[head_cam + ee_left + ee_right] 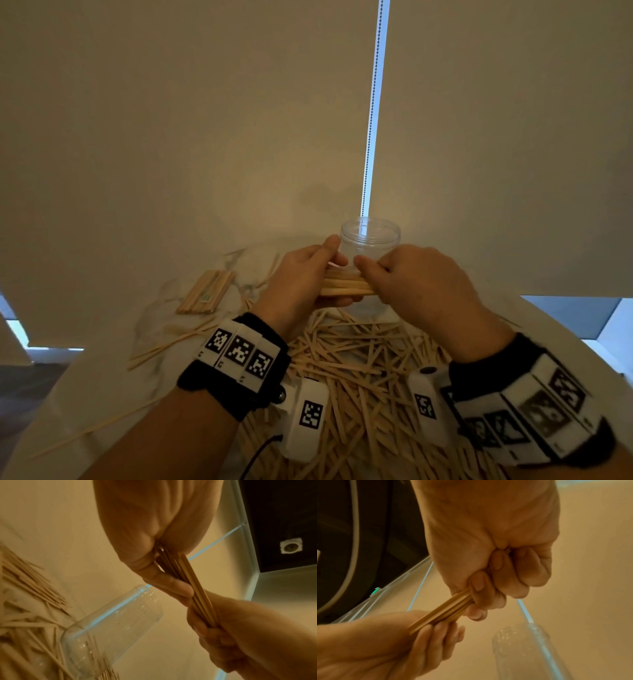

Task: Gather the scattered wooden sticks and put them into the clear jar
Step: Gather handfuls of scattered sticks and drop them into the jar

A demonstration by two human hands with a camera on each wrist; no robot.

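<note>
A bundle of wooden sticks [346, 286] lies level between both hands, just in front of the clear jar [371, 240]. My left hand [308, 277] grips the bundle's left end, thumb on top. My right hand [411, 274] curls round its right end. The left wrist view shows the bundle [190, 582] running from my left hand [171, 585] down into the right hand [223, 635], with the jar [111, 626] beside them. In the right wrist view, my right hand [488, 588] clasps the sticks [443, 611] above the jar [522, 649], which holds no sticks.
A deep heap of loose sticks [356, 370] covers the white marbled table [154, 308] under my wrists. A tidy flat stack of sticks [205, 291] lies at the left, thin skewers [164, 346] nearer the left edge. A blind cord [373, 109] hangs behind the jar.
</note>
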